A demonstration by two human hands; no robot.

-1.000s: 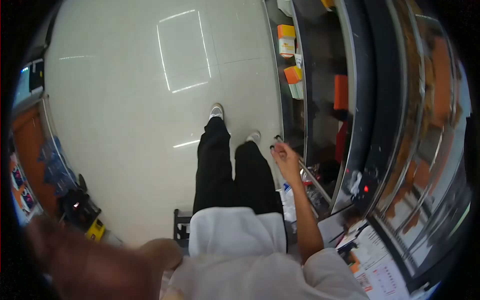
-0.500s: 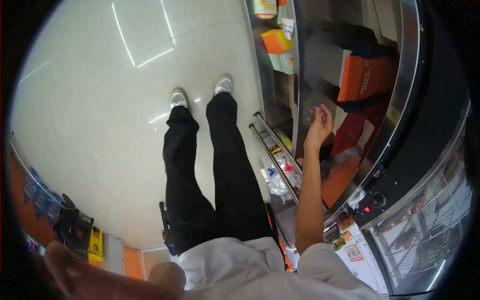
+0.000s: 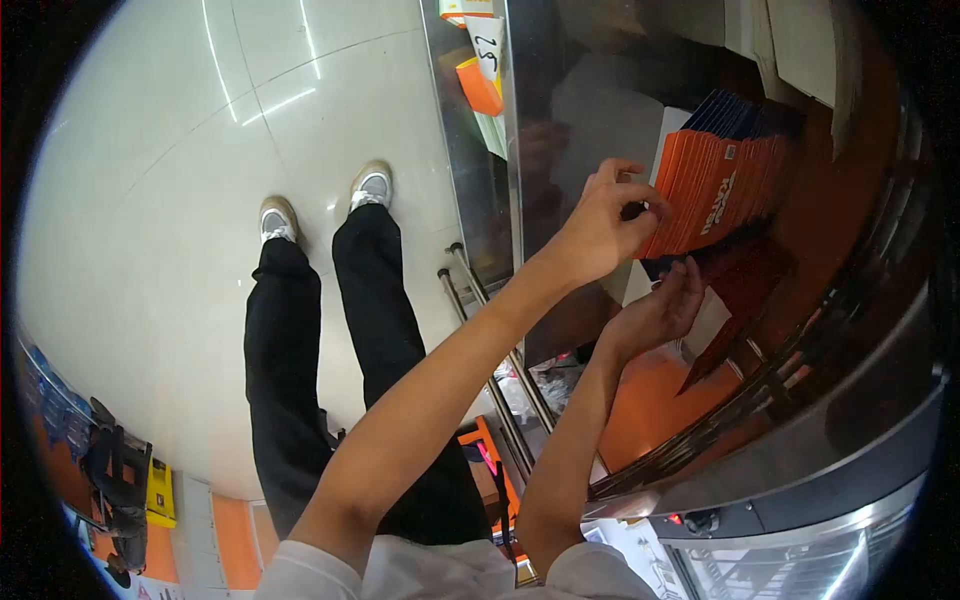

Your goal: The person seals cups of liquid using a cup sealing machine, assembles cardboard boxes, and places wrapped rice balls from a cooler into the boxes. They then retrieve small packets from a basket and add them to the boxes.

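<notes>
Left hand curls and right hand cups loosely at a ribbed stack of thin orange cartons, grips unclear.

I have my left hand up from the view's lower left corner to the orange cartons' left edge; my right hand, earlier apart from them, is now just beside their lower end.
</notes>
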